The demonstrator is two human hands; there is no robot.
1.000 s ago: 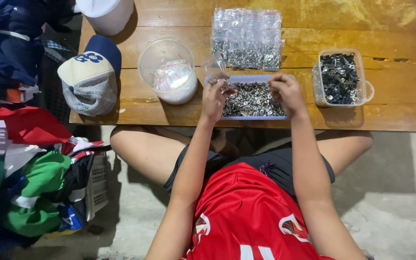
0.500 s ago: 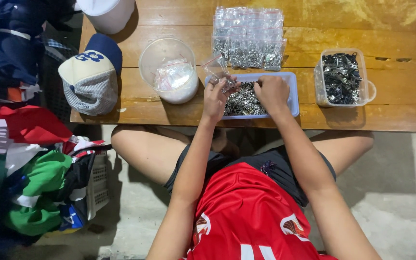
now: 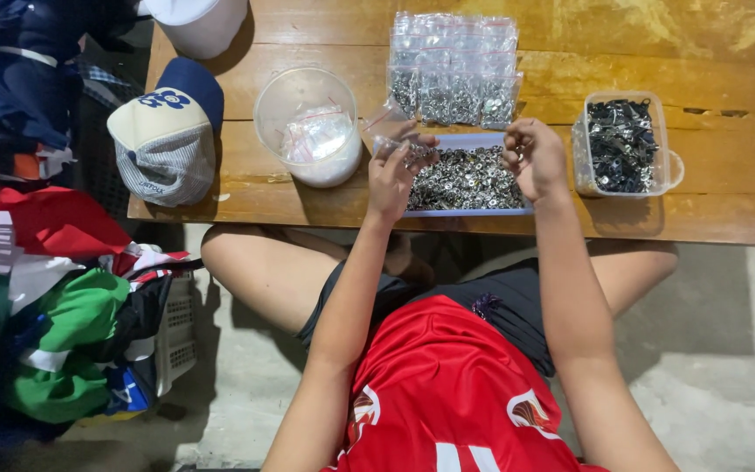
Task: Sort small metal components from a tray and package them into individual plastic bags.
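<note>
Head view: both hands lifted off the blue tray (image 3: 469,212) since half a second ago.
I see left hand (image 3: 395,175) pinching a small clear bag (image 3: 392,142); right hand (image 3: 535,157) clenched, contents hidden, probably silver bits.

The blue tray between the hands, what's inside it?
The blue tray holds a heap of small silvery metal parts. The left hand covers its left end and the right hand hangs above its right end, so what lies beneath them is hidden.
</note>
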